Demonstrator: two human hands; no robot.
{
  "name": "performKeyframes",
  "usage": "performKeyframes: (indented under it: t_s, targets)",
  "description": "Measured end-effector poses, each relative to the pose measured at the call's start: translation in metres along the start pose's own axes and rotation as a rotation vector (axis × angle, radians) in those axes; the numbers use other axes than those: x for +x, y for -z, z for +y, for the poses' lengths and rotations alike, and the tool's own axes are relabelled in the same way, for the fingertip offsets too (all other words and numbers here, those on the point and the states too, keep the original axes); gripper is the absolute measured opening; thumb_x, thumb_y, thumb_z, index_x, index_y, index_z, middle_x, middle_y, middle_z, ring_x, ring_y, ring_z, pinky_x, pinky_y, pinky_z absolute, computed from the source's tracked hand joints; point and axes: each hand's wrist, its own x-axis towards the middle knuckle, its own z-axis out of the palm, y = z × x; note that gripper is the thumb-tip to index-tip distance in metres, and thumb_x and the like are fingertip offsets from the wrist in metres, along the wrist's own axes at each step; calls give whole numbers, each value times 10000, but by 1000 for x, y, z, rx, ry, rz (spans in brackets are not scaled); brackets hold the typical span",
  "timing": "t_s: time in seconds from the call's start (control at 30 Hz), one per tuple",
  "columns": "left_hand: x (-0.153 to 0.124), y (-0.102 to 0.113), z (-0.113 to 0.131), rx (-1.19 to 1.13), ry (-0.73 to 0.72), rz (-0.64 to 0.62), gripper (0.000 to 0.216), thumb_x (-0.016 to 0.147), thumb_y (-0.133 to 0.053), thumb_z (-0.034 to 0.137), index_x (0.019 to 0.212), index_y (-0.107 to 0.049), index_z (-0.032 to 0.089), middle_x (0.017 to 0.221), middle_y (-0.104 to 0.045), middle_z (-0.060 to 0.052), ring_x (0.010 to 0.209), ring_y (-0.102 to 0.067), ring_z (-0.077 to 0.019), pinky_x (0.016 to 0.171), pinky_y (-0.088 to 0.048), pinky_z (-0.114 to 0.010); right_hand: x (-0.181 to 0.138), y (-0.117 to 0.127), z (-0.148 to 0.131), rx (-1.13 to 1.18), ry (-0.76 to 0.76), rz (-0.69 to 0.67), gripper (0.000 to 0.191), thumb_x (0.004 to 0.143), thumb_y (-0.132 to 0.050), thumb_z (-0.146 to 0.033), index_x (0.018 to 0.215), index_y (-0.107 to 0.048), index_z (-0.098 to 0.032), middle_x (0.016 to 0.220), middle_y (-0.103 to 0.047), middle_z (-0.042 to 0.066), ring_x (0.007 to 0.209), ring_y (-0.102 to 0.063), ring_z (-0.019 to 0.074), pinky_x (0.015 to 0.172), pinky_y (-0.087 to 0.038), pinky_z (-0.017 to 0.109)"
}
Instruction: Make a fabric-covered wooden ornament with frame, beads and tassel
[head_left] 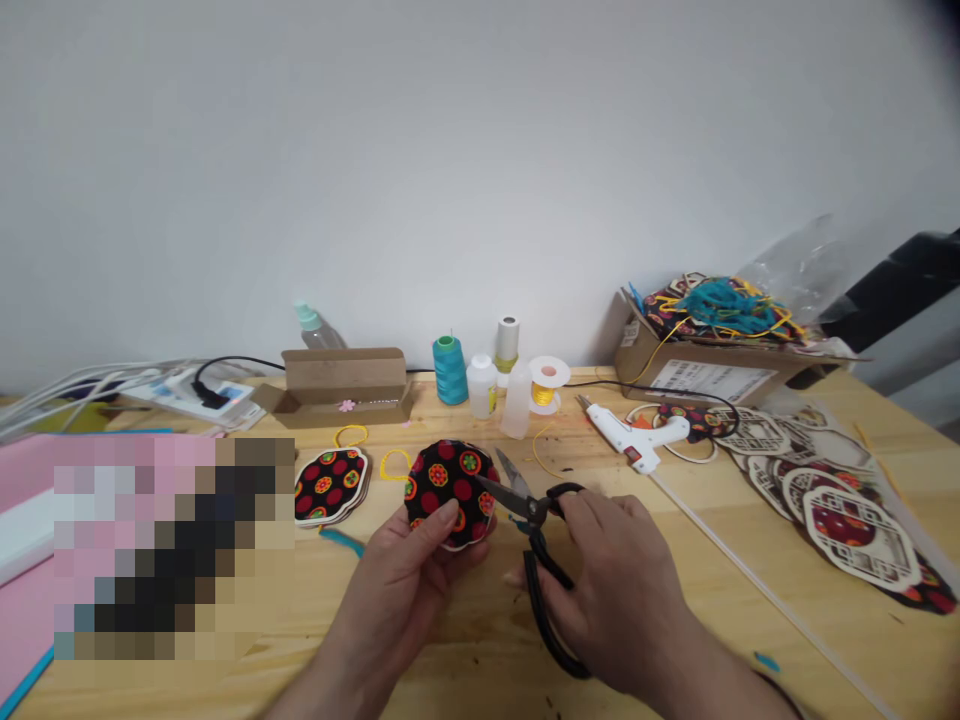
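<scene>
Black fabric with red dots and bright flowers covers a scalloped piece [435,475], and a pale edge shows along its rim. My left hand [409,560] pinches it from the lower left, thumb on the front. A yellow cord loop [394,464] sticks out at its left. In my right hand [619,580] are black-handled scissors [534,512], their blades parted and pointing up-left, with one blade at the right edge of the fabric. Left of my left hand lies a stack of similar flowered pieces [330,485] with another yellow loop.
A white glue gun [637,435] with a long glue stick lies right of my hands. Behind stand a teal thread cone [450,372], plastic bottles [516,400] and a yellow cord spool [549,380]. Cardboard boxes [705,375] and lattice-patterned pieces [859,530] are farther out.
</scene>
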Motion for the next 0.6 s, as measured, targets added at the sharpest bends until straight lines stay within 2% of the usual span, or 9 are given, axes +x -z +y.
performKeyframes:
  t_s: [0.6]
  targets:
    - [-3, -4, -5, -10, -6, 18, 197, 662, -778, 153, 830, -676, 138, 786, -731, -43, 677, -687, -165, 587, -590, -264, 0, -4, -4, -90, 79, 67, 169, 747, -593, -354, 761, -567, -187, 738, -611, 40, 646, -504, 213, 645, -265, 345]
